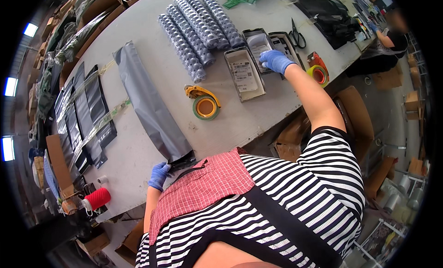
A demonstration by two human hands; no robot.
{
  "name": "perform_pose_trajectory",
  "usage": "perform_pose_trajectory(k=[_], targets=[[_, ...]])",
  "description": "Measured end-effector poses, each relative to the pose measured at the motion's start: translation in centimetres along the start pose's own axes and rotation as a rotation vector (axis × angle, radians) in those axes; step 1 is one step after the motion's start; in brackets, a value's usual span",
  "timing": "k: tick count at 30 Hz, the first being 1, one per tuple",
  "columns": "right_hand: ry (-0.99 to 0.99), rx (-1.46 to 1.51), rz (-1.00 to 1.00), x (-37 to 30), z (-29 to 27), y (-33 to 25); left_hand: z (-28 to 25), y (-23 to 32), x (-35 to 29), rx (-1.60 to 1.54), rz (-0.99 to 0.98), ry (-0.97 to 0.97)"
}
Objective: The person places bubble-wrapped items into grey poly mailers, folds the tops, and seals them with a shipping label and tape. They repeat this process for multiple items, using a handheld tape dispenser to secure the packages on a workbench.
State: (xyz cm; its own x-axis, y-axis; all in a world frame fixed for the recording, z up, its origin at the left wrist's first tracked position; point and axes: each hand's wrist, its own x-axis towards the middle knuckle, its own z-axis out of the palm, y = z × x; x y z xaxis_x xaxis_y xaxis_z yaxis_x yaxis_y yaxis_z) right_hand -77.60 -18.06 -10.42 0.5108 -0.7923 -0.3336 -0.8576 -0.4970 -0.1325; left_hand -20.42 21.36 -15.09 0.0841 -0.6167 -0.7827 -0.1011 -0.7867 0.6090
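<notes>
A long grey plastic mailing bag lies across the table, its near end at my body. My left hand, in a blue glove, is closed at that near end, pinching the bag's edge. My right hand, also blue-gloved, reaches over the middle of several small open boxes. Its fingers are curled together above the white labels in the middle box; whatever they hold is hidden. Beside it stands the left box with printed labels inside. A yellow tape dispenser with a green-edged roll lies between the bag and the boxes.
Bubble-wrapped rolls lie at the far middle of the table. Black scissors and a red tape dispenser are at the right. Flat dark bags lie left, near red twine. Another person works at far right.
</notes>
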Motion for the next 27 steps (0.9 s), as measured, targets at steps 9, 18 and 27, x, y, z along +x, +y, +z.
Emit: perform_pose_trajectory(k=[9, 18, 27], targets=[[0.019, -0.145, 0.060, 0.4, 0.3, -1.0, 0.1, -0.7, 0.1, 0.016, 0.122, 0.029], [0.077, -0.095, 0.116, -0.1, 1.1, -0.4, 0.2, -0.2, -0.4, 0.079, 0.128, 0.030], [0.339, 0.198, 0.124, -0.5, 2.6, 1.1, 0.1, -0.8, -0.2, 0.076, 0.136, 0.037]])
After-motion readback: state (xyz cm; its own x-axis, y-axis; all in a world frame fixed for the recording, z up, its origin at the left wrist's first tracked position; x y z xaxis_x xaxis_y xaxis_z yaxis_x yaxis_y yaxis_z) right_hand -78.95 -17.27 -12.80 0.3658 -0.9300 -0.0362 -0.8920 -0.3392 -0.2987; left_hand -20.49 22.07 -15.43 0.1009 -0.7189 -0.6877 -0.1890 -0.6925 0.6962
